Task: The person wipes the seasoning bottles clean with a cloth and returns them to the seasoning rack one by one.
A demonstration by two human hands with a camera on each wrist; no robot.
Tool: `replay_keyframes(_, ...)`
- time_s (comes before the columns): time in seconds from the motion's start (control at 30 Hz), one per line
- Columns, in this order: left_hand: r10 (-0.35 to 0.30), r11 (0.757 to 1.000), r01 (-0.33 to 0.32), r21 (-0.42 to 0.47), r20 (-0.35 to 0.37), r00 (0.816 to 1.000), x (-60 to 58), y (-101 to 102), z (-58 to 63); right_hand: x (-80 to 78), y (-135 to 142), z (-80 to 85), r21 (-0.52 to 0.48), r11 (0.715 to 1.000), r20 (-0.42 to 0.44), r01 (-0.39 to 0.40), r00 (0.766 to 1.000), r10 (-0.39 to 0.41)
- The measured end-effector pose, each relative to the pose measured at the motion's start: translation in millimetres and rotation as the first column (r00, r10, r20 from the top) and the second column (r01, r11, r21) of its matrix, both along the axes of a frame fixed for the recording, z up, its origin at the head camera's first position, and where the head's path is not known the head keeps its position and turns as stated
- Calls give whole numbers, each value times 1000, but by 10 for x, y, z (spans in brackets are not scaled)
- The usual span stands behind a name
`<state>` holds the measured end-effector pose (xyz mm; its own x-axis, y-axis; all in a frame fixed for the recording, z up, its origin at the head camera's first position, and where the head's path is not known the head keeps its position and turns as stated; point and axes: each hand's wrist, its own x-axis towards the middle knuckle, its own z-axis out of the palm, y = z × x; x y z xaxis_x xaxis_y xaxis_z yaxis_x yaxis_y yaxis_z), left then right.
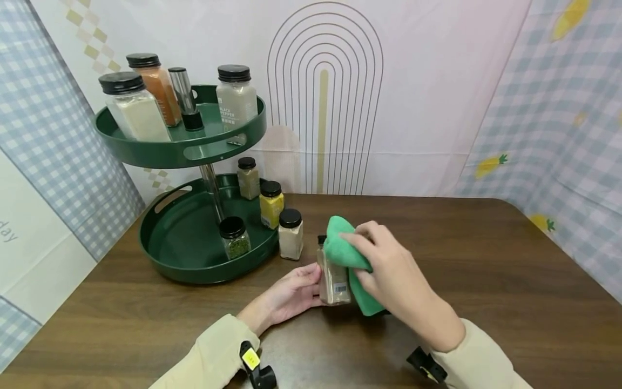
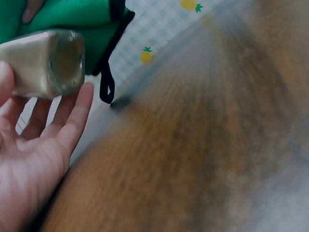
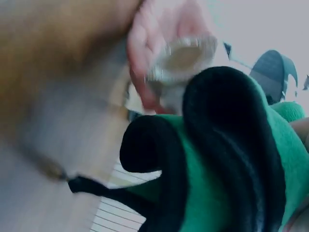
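Holding a glass jar [image 1: 336,289] upright, with a slight tilt, in the left hand [image 1: 297,292], near the middle of a brown surface [image 1: 495,270], with thumb and fingers partly closed on its side. Turning the jar's squared base toward the left wrist camera. Gripping a folded green cloth [image 1: 342,246] in the right hand [image 1: 389,265], with fingers bent over the fabric, and pressing it against the jar's upper part and the side away from the left hand. Trimmed in black, with a black loop [image 3: 89,185] at one end. Dressed in pale cream sleeves [image 1: 216,351].

Working beside a dark green two-tier stand [image 1: 209,154], stocked above with a jar of creamy white contents [image 1: 141,119], a jar of orange-brown contents [image 1: 162,97], a metallic cylinder [image 1: 182,92] and a jar marked "Black Pepper" [image 1: 236,102]; stocked below with a jar of green flakes [image 1: 238,246], a yellow jar [image 1: 272,209] and a small beige jar [image 1: 249,183]. Set just outside the lower rim, between stand and left hand, with a black-lidded whitish jar [image 1: 291,240]. Backed by a pale hanging [image 1: 423,97] with a line-drawn arch.
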<state>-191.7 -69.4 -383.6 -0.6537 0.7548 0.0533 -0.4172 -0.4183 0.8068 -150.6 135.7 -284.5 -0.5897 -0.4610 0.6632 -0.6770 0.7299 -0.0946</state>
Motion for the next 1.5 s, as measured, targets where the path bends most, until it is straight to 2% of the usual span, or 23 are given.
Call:
replay_keyframes(0.1,21,999,-21,-41,18,1000,-7,6,8,18,-63,-44,71,996,30,-49,998,47)
replay_keyframes(0.27,59,996,-53,-74,83,995,-14,14,22,62,-122,-76,175,972,194,-156,974,122)
replay_keyframes(0.37,97,992,-87,-86,125,987,-13,12,27,79,-136,-104,220,947,287,-234,943,167)
replay_keyframes(0.43,119,989,-105,-101,145,982,-12,8,30,88,-134,-119,248,923,353,-295,914,197)
replay_keyframes(0.53,129,983,-109,-145,136,982,-13,5,33,113,-128,-123,285,882,466,-376,858,215)
replay_keyframes(0.6,125,980,-105,-171,114,986,-14,6,33,135,-124,-108,312,853,513,-417,830,218)
replay_keyframes(0.67,114,980,-97,-176,90,989,-19,14,32,160,-113,-70,334,836,538,-435,816,210)
replay_keyframes(0.73,107,983,-93,-160,83,991,-24,22,32,178,-86,-12,333,835,546,-438,812,208)
replay_keyframes(0.8,102,986,-90,-141,78,992,-27,26,30,188,-37,56,314,851,526,-421,823,213)
replay_keyframes(0.83,95,988,-85,-131,78,992,-29,25,28,188,-5,91,295,867,505,-401,836,214)
replay_keyframes(0.87,91,989,-81,-124,76,993,-30,24,26,181,28,122,272,886,472,-375,854,217)
replay_keyframes(0.93,75,993,-68,-100,75,994,-35,19,22,152,95,172,216,929,366,-301,907,208)
replay_keyframes(1.0,55,996,-49,-77,72,996,-38,8,16,105,147,195,162,964,247,-211,955,167)
replay_keyframes(1.07,30,998,-27,-53,62,998,-39,-2,10,45,169,180,118,983,170,-141,978,120)
replay_keyframes(1.17,-8,999,9,-35,33,999,-36,-15,0,-30,169,108,109,989,159,-98,984,80)
replay_keyframes(1.33,-51,999,51,3,-6,999,-39,-18,-9,-79,161,16,122,983,238,-140,965,108)
replay_keyframes(1.43,-36,999,36,7,3,999,-41,-13,-6,-72,172,17,128,976,280,-179,950,137)
replay_keyframes(1.5,-5,1000,5,0,32,999,-41,-8,0,-64,175,22,145,967,328,-209,932,153)
